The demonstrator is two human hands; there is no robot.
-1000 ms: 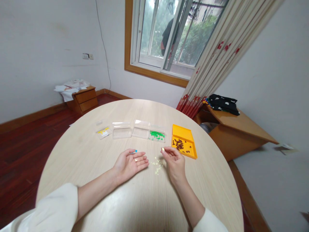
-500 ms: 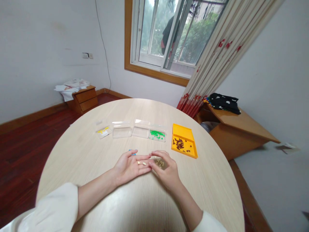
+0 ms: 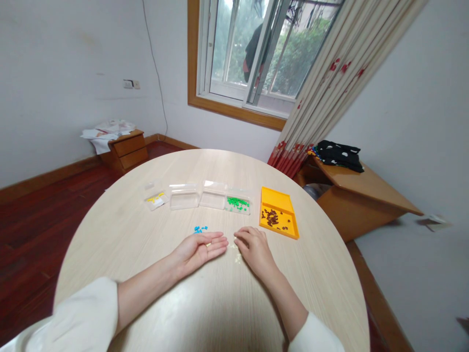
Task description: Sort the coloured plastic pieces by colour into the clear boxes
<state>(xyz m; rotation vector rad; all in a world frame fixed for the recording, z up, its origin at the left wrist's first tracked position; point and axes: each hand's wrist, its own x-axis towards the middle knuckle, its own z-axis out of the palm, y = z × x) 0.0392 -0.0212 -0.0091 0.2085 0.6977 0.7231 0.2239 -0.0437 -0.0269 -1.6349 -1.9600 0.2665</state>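
My left hand (image 3: 201, 250) lies palm up over the table, fingers stretched to the right, with small cream pieces partly visible in the palm. Just right of its fingertips, my right hand (image 3: 253, 249) is bent with thumb and forefinger close together; what is between them is too small to make out. Small cream pieces (image 3: 238, 259) lie loose on the table between and below the hands. Behind my left hand are several small blue pieces (image 3: 200, 229).
Along the table (image 3: 154, 303) stand a clear case with yellow pieces (image 3: 156, 199), clear open cases (image 3: 184, 199), one with green pieces (image 3: 238, 203), and an open orange box (image 3: 277, 196) with brown pieces. A curtain (image 3: 330, 78) hangs behind.
My right hand has drawn slightly away from my left fingers and its fingertips have come closer together. My left palm has tilted, and the blue pieces behind it show more fully.
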